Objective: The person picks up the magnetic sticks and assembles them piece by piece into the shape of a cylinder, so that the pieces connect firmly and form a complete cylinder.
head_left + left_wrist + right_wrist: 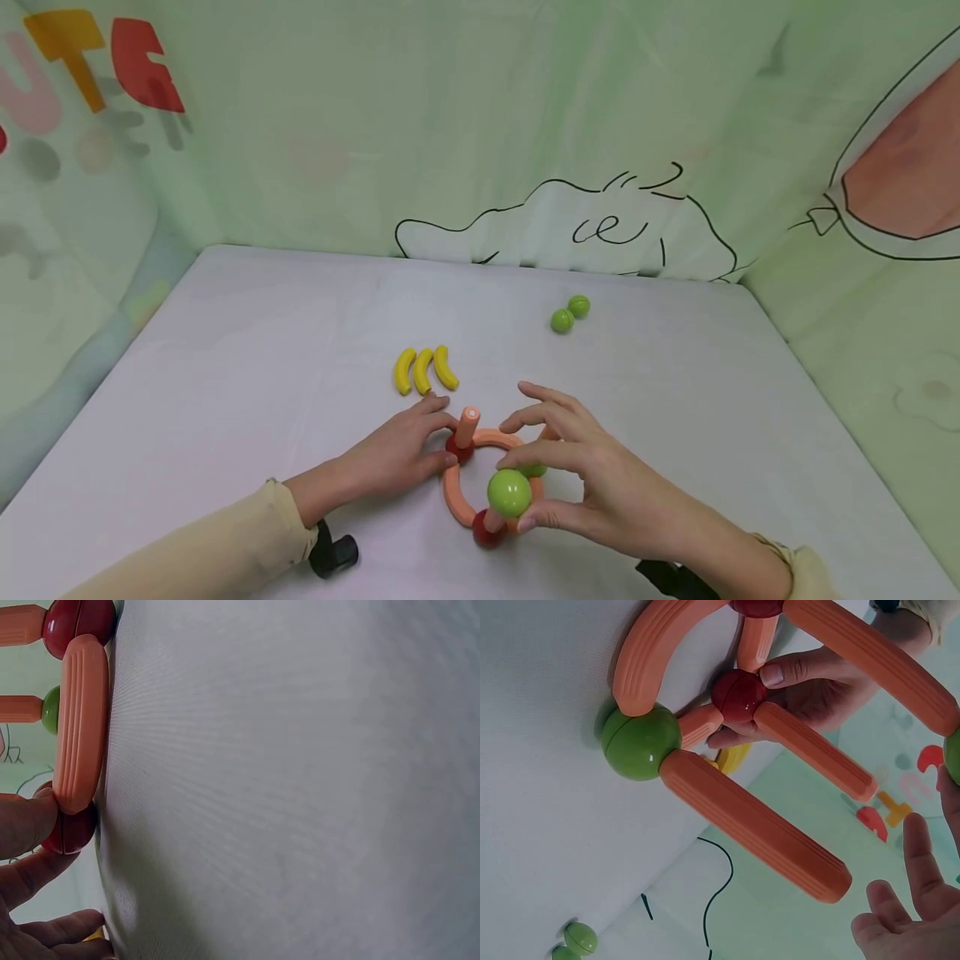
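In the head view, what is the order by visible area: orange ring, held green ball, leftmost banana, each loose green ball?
Orange ring
Held green ball
Leftmost banana
Loose green balls: too alike to rank

- Left grip (821,686) holds a red ball (739,696).
- Right grip (926,915) touches a cropped green ball (952,759).
- Two loose green balls (580,938) lie on the surface (540,795).

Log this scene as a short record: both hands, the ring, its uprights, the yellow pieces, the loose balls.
Ring: curved orange pieces, red and green balls at the joints
Uprights: three orange rods rising from those balls
Left hand: holds a red ball of the ring
Right hand: pinches a green ball at one upright's tip
Yellow pieces: three, side by side
Loose balls: two, green, beyond the ring
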`<action>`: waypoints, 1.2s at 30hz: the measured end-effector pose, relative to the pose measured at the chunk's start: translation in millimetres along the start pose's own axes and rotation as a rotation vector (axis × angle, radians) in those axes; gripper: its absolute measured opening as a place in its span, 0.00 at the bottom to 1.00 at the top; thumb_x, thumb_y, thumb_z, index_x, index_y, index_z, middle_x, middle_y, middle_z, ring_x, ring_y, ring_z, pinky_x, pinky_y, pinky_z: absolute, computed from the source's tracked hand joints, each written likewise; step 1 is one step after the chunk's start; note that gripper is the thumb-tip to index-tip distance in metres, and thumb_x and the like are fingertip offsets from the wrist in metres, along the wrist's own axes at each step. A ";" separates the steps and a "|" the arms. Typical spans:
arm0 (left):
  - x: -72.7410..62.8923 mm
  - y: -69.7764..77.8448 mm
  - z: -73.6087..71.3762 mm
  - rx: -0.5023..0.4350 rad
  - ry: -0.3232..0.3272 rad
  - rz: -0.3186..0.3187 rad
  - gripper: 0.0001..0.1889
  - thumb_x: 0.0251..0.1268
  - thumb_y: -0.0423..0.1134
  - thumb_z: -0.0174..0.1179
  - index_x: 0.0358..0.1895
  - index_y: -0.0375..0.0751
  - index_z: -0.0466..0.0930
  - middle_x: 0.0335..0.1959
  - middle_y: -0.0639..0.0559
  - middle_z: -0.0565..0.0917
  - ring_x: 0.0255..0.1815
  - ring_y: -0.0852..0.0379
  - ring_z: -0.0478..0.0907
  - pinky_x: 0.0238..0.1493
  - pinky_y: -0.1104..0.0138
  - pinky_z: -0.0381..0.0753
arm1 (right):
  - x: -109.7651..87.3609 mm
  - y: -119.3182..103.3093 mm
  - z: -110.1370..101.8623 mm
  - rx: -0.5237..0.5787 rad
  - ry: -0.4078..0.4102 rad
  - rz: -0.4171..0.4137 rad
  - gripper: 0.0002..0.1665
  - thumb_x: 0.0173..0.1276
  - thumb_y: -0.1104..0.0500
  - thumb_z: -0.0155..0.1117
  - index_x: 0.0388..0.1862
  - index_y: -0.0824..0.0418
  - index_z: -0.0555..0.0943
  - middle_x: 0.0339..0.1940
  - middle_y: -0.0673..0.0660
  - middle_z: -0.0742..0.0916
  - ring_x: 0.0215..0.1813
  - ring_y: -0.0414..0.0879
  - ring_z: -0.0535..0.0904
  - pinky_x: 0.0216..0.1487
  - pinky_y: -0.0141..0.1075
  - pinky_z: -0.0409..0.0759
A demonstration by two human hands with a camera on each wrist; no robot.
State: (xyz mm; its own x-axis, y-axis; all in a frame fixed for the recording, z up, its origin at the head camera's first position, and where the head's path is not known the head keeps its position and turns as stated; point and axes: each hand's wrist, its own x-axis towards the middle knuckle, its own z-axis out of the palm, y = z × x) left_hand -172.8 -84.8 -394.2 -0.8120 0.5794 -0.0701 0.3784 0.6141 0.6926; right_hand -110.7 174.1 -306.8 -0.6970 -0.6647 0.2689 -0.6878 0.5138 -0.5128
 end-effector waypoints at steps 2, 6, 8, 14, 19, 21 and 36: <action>0.3 0.4 0.0 0.000 0.001 0.001 0.13 0.68 0.37 0.67 0.53 0.41 0.84 0.74 0.33 0.69 0.80 0.31 0.60 0.76 0.39 0.64 | 0.1 -0.3 0.1 -0.003 0.001 0.002 0.19 0.55 0.47 0.80 0.46 0.39 0.85 0.60 0.41 0.80 0.81 0.51 0.58 0.57 0.45 0.82; 0.7 0.8 0.1 0.003 0.001 -0.003 0.13 0.68 0.37 0.67 0.53 0.41 0.84 0.74 0.33 0.69 0.79 0.32 0.60 0.76 0.39 0.64 | 0.3 -0.1 0.6 -0.014 0.006 -0.001 0.22 0.53 0.48 0.82 0.48 0.39 0.86 0.60 0.41 0.80 0.81 0.51 0.58 0.57 0.45 0.82; 0.7 1.1 0.2 0.004 0.001 -0.007 0.13 0.68 0.37 0.67 0.53 0.41 0.84 0.74 0.33 0.69 0.79 0.32 0.60 0.76 0.40 0.64 | 0.5 0.0 0.9 -0.019 0.006 0.004 0.23 0.52 0.48 0.82 0.48 0.39 0.86 0.60 0.41 0.80 0.81 0.51 0.58 0.57 0.47 0.82; 0.3 2.3 0.0 0.000 -0.001 -0.022 0.13 0.68 0.37 0.67 0.53 0.41 0.84 0.74 0.33 0.69 0.79 0.33 0.61 0.75 0.40 0.65 | 0.5 0.1 1.0 -0.033 0.007 -0.013 0.25 0.51 0.48 0.83 0.49 0.38 0.84 0.60 0.43 0.80 0.81 0.53 0.58 0.57 0.58 0.82; -0.2 2.8 -0.1 0.001 0.002 -0.024 0.14 0.68 0.37 0.67 0.54 0.41 0.84 0.74 0.33 0.69 0.79 0.33 0.62 0.75 0.40 0.66 | 0.8 -0.3 0.2 -0.028 -0.009 -0.001 0.23 0.54 0.42 0.80 0.49 0.37 0.82 0.60 0.42 0.79 0.81 0.53 0.59 0.59 0.63 0.81; -0.2 2.6 -0.3 0.003 0.002 -0.021 0.14 0.67 0.37 0.67 0.54 0.40 0.84 0.74 0.33 0.69 0.79 0.33 0.62 0.75 0.39 0.66 | 0.7 -0.5 -0.1 -0.025 -0.016 0.010 0.23 0.55 0.39 0.78 0.49 0.37 0.82 0.60 0.41 0.79 0.81 0.53 0.58 0.59 0.63 0.81; -0.3 1.2 -0.9 0.013 0.003 0.019 0.14 0.67 0.36 0.67 0.54 0.38 0.84 0.72 0.33 0.71 0.78 0.32 0.63 0.74 0.40 0.67 | -0.7 -0.2 -0.1 -0.033 -0.017 0.001 0.23 0.57 0.38 0.76 0.50 0.37 0.81 0.62 0.43 0.78 0.81 0.53 0.58 0.61 0.63 0.80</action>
State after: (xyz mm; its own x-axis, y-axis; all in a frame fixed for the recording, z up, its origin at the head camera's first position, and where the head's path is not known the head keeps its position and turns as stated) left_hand -172.5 -84.7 -392.7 -0.8062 0.5891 -0.0550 0.3993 0.6104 0.6841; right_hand -110.2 174.5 -306.8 -0.6941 -0.6733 0.2546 -0.6938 0.5314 -0.4860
